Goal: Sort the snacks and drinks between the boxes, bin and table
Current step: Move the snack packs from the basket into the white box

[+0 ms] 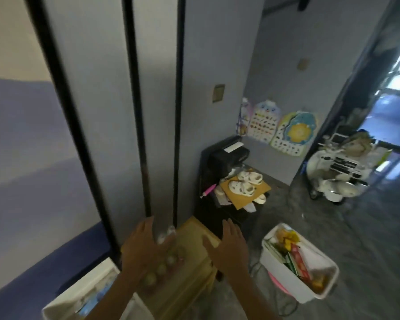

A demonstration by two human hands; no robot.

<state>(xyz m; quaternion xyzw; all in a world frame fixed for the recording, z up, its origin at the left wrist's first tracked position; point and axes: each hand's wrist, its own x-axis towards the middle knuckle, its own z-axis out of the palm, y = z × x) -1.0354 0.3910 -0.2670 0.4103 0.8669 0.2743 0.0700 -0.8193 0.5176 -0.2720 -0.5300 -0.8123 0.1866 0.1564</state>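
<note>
A small yellowish wooden table [194, 229] stands below me with several bottles [171, 255] on it, their caps showing. My left hand [141, 245] hovers over the bottles with fingers spread; I cannot tell if it touches them. My right hand [229, 248] is open above the table's right side, holding nothing. A white box [286, 276] on the floor to the right holds colourful snack packets [289, 250]. Another white box [79, 294] sits at the lower left with blue packets inside. The view is blurred.
A black cabinet [208, 204] behind the table carries a printer [229, 153], cardboard and white sandals [243, 185]. A pink basin [275, 280] lies under the right box. A white ride-on toy [337, 174] stands far right. Grey sliding panels [116, 112] rise directly ahead.
</note>
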